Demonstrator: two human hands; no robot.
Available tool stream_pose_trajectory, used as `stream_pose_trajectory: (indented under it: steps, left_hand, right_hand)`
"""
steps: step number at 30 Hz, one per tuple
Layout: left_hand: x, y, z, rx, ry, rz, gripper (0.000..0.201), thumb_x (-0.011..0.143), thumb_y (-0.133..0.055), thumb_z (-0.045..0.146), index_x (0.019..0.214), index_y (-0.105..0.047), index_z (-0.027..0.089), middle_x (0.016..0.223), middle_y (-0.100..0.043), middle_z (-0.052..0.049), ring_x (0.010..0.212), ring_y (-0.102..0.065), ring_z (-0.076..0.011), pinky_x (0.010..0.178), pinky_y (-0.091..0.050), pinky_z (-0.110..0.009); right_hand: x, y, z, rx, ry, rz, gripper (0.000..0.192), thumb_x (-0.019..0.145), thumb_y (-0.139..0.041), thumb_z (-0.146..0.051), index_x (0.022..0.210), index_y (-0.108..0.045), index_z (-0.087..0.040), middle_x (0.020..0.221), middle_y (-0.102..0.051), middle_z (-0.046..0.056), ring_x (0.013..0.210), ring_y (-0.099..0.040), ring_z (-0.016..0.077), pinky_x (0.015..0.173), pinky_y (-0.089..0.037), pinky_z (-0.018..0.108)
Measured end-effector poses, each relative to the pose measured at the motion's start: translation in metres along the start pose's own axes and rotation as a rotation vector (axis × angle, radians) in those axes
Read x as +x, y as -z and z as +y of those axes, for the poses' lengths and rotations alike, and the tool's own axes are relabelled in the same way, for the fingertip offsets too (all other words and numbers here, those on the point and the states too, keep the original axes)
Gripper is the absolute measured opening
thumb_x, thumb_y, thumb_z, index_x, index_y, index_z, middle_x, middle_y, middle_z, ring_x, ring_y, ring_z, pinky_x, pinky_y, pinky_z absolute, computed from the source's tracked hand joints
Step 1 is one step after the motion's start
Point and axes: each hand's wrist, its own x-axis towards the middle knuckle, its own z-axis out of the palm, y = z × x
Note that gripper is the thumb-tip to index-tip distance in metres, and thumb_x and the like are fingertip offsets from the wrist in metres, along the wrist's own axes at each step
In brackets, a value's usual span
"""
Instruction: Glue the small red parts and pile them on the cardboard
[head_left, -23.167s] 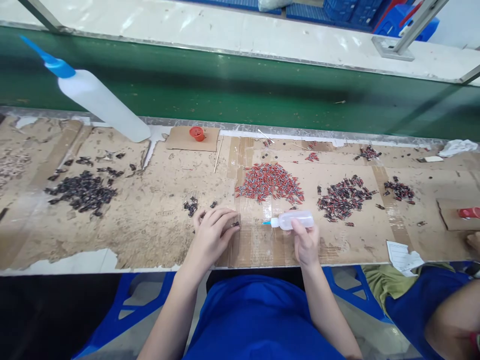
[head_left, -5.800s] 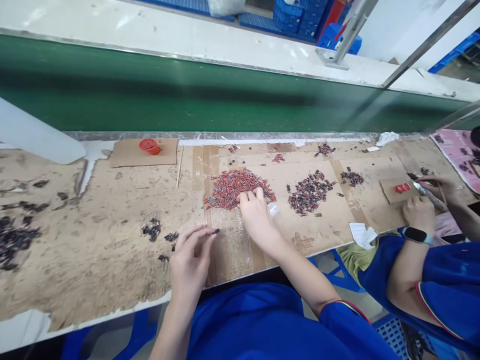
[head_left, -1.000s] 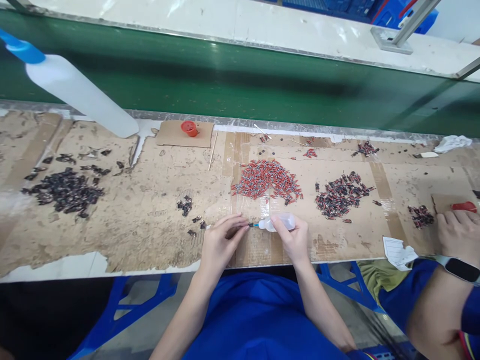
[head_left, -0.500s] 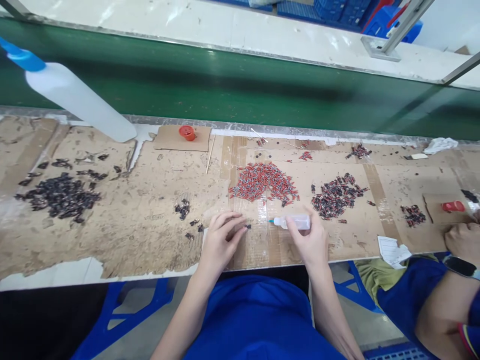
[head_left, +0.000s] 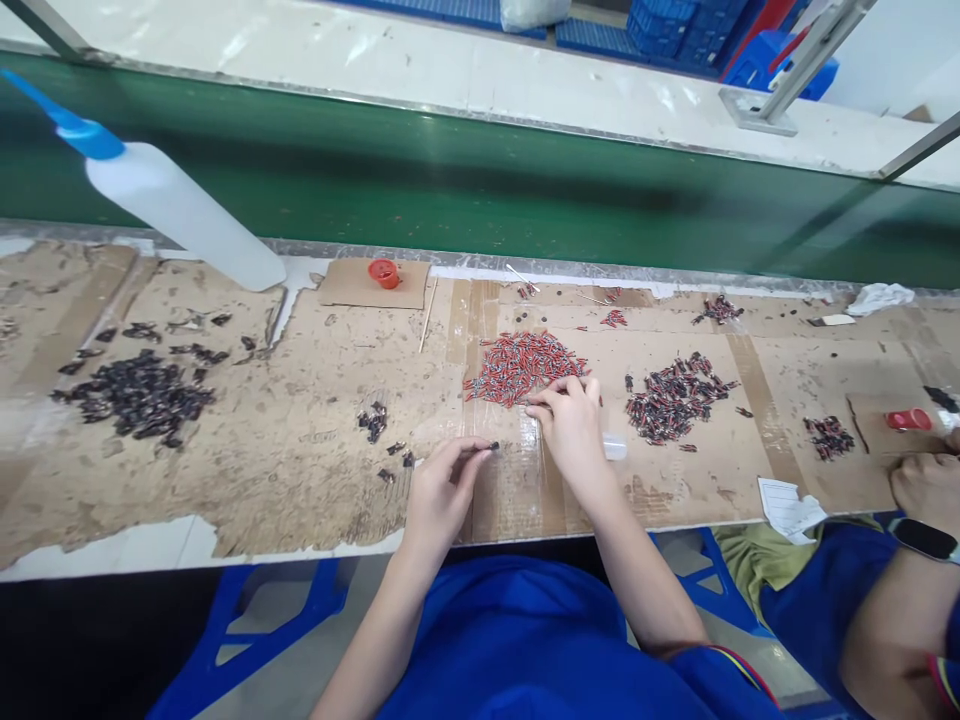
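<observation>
My left hand (head_left: 444,490) pinches a small black part (head_left: 493,446) between thumb and fingertips, just above the cardboard. My right hand (head_left: 574,430) reaches to the near edge of a pile of small red-and-silver parts (head_left: 529,360); its thumb and forefinger are closed together there, and what they grip, if anything, is too small to make out. Partly hidden behind my right wrist, a small clear squeeze bottle (head_left: 615,447) lies on its side. Left of my left hand are a few loose black parts (head_left: 373,421).
A heap of black parts (head_left: 142,395) lies far left, and a mixed red-and-black pile (head_left: 675,398) right. A large white bottle (head_left: 187,220) leans at back left. An orange cup (head_left: 384,273) stands on a cardboard piece. Another person's hand (head_left: 926,485) rests at far right.
My right hand has let go of the small squeeze bottle, leaving it lying, and moved left and forward to the red pile. My left hand keeps the black part, slightly raised.
</observation>
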Motion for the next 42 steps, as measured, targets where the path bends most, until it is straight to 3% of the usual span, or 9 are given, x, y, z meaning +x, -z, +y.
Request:
stream_pose_trajectory:
  steps: [6,11,15,20,33,42]
  left_hand:
    - [0.0,-0.005,0.008,-0.022,0.042,0.093,0.017,0.088,-0.06,0.031,0.094,-0.073,0.022,0.092,-0.078,-0.003,0.085,-0.074,-0.0191,0.081,-0.061,-0.033]
    - [0.002,-0.006,0.02,-0.034,0.014,0.109,0.014,0.086,-0.063,0.029,0.092,-0.074,0.023,0.09,-0.078,-0.002,0.083,-0.074,-0.0182,0.077,-0.061,-0.03]
    - [0.003,-0.005,0.03,-0.047,-0.04,0.08,0.013,0.087,-0.063,0.026,0.092,-0.074,0.023,0.09,-0.078,-0.003,0.082,-0.074,-0.0179,0.076,-0.061,-0.03]
    - [0.001,-0.005,0.037,-0.105,-0.051,0.083,0.012,0.086,-0.064,0.023,0.091,-0.075,0.023,0.088,-0.078,-0.003,0.082,-0.073,-0.0178,0.076,-0.061,-0.03]
    - [0.001,-0.005,0.049,-0.329,0.186,0.017,0.014,0.079,-0.07,0.029,0.086,-0.076,0.019,0.086,-0.077,-0.005,0.08,-0.072,-0.0187,0.079,-0.06,-0.031]
    - [-0.001,-0.014,0.057,-0.286,0.083,0.038,0.008,0.081,-0.066,0.023,0.086,-0.073,0.021,0.086,-0.075,-0.003,0.082,-0.07,-0.0166,0.078,-0.058,-0.029]
  right_hand:
    - [-0.011,0.015,-0.012,0.269,-0.053,-0.045,0.018,0.09,-0.061,-0.027,0.078,-0.073,-0.024,0.08,-0.071,0.007,0.09,-0.055,0.0265,0.084,-0.049,0.044]
    - [-0.035,0.016,-0.034,0.724,-0.26,-0.04,0.012,0.088,-0.06,-0.03,0.083,-0.067,-0.023,0.092,-0.075,0.005,0.092,-0.069,0.0214,0.086,-0.053,0.037]
    - [-0.044,0.009,-0.041,0.945,-0.405,-0.104,0.016,0.084,-0.064,-0.037,0.08,-0.065,-0.021,0.081,-0.075,0.004,0.08,-0.073,0.0198,0.074,-0.057,0.032]
    - [-0.047,0.008,-0.043,1.015,-0.447,-0.046,0.018,0.077,-0.071,-0.038,0.075,-0.066,-0.021,0.077,-0.074,0.004,0.078,-0.072,0.0195,0.077,-0.058,0.033]
    - [-0.052,0.012,-0.046,1.163,-0.442,0.122,0.009,0.07,-0.078,-0.027,0.069,-0.071,-0.021,0.075,-0.074,0.003,0.075,-0.07,0.018,0.073,-0.058,0.032]
    - [-0.059,0.016,-0.045,1.142,-0.382,0.202,0.006,0.073,-0.078,-0.023,0.073,-0.071,-0.022,0.073,-0.074,0.001,0.072,-0.071,0.017,0.069,-0.059,0.029]
